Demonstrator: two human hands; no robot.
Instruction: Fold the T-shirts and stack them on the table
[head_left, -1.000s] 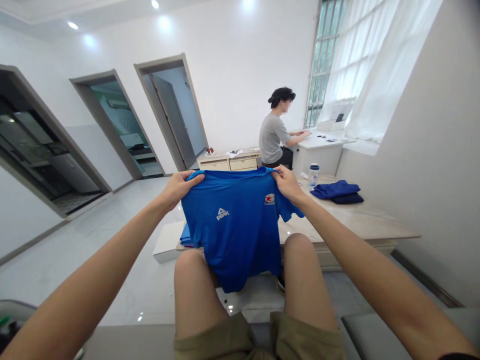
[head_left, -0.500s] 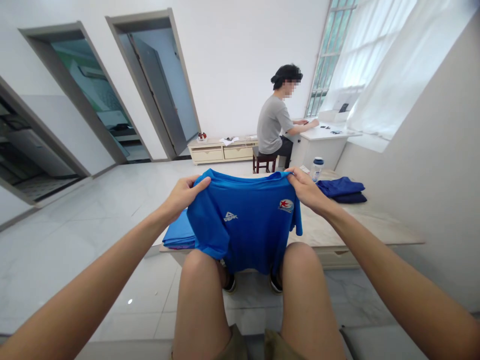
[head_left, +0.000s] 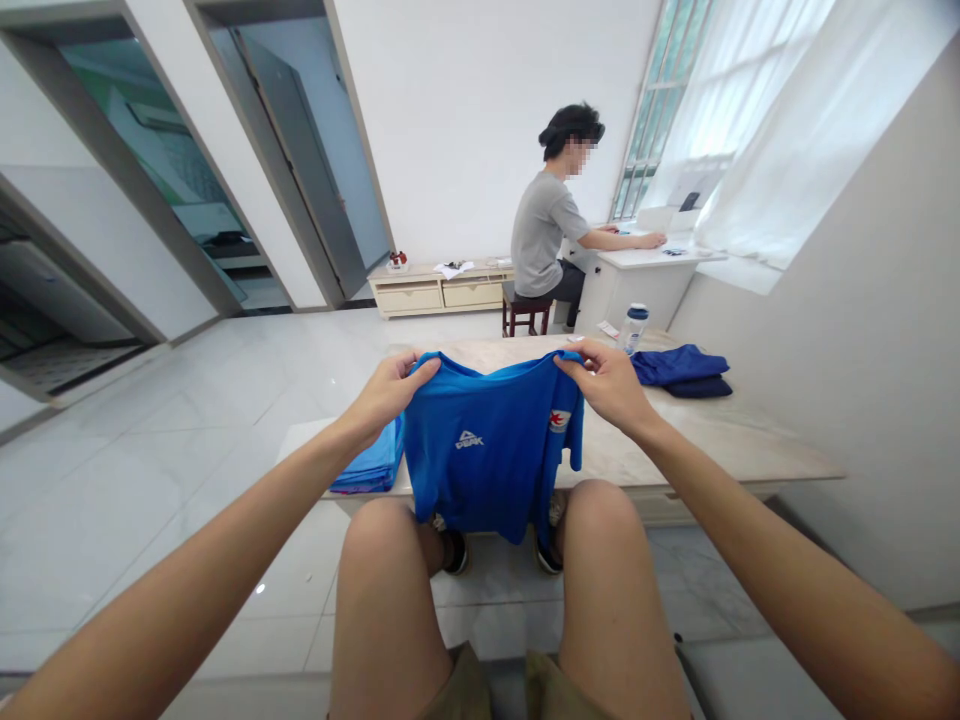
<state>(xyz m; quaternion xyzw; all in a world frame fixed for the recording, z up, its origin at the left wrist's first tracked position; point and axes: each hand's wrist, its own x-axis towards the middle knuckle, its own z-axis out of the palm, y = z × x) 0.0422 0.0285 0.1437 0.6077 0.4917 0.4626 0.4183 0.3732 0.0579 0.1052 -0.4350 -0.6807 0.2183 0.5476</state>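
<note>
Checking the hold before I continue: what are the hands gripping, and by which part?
A blue PEAK T-shirt, held at both sides of its collar by the left hand and right hand.

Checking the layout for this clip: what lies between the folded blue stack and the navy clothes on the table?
In the head view, the blue T-shirt held up by the left hand and right hand hangs there.

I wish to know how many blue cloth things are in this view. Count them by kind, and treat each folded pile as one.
Blue T-shirt, held in left hand and right hand: 1
Folded piles, bright blue pile and navy pile: 2
Total: 3
</note>
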